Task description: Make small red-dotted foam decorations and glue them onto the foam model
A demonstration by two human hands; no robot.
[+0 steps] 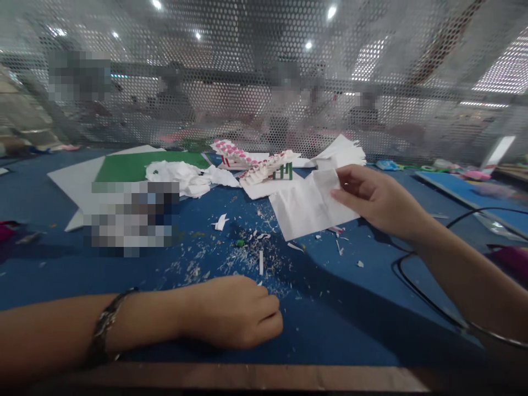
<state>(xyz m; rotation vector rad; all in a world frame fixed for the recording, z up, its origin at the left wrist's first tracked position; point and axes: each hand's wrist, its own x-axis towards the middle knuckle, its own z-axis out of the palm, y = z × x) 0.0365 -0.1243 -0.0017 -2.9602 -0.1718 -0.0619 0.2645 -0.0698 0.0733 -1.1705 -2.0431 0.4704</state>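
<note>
My right hand [371, 203] pinches a white sheet of paper [311, 203] by its right edge, thumb in front. The creased sheet is held up above the table, leaning back. Close to the table's front edge, my left hand [233, 312] rests with its fingers curled into a fist, and nothing sticks out of it. White paper scraps and shavings [264, 258] are scattered between the two hands. Behind the sheet stands a small paper model [264, 170] with pink dots, pleated white strips and green posts.
Crumpled white paper [181, 176] lies on a green sheet [124, 166] at the left. More white paper [342, 151] is behind my right hand. A black cable [402, 269] loops at the right, near a blue board [466, 198]. A perforated metal screen [247, 99] closes off the back.
</note>
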